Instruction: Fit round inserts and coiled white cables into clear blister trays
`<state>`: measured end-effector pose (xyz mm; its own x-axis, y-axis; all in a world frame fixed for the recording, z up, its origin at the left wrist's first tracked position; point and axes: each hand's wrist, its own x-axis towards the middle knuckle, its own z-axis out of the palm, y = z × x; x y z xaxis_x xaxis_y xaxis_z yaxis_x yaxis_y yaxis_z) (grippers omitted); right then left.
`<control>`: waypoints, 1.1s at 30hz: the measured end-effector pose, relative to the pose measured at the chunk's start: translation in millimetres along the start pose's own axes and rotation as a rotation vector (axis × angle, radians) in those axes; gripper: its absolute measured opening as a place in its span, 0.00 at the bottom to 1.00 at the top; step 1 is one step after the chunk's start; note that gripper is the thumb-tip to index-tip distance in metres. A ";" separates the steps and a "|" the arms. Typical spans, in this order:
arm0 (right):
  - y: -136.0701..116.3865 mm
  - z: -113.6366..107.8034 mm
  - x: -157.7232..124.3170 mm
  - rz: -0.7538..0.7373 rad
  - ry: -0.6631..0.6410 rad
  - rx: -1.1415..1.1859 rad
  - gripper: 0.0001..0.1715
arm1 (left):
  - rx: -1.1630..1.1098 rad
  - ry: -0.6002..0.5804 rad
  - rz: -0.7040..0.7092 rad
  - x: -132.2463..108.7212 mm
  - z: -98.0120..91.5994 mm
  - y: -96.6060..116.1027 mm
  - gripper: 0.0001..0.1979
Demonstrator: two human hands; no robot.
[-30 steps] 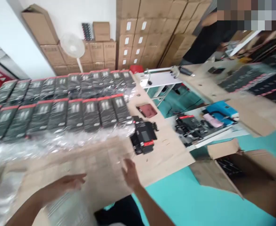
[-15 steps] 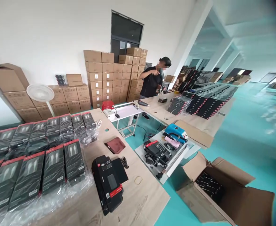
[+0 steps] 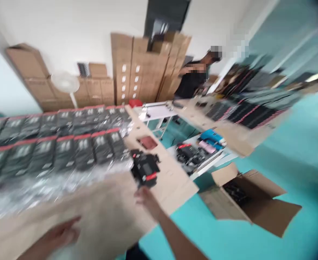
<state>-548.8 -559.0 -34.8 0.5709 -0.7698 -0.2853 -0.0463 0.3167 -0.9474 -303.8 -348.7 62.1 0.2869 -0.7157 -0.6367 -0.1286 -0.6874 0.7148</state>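
The frame is smeared by motion. My right hand [image 3: 145, 200] hovers over the wooden table [image 3: 172, 180], just below a small stack of black boxes with a red band [image 3: 145, 169]. My left hand [image 3: 60, 234] is low at the left over a crumpled sheet of clear plastic wrap [image 3: 39, 187]. The fingers of both hands are blurred. Rows of black packages with red tops [image 3: 53, 144] fill the table's left half, wrapped in plastic film.
A dark red wallet-like item [image 3: 147, 142] lies on the table. An open cardboard box [image 3: 245, 196] sits on the teal floor at right. A low white stand [image 3: 202, 155] holds black and blue items. Another person [image 3: 193, 77] stands at the far table, with stacked cartons [image 3: 137, 68] behind.
The view swung up into the room, then back down to the table. Both hands, out of view half a second ago, are back in the lower frame.
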 end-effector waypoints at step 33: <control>79.5 -15.2 112.9 0.018 0.029 -0.857 0.35 | -0.113 -0.097 0.023 -20.9 -48.7 -58.5 0.36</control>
<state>-500.4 -629.1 -144.6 0.5436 -0.7862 -0.2941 -0.6652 -0.1898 -0.7222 -256.0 -287.5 47.7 0.1914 -0.7437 -0.6405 -0.0246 -0.6560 0.7544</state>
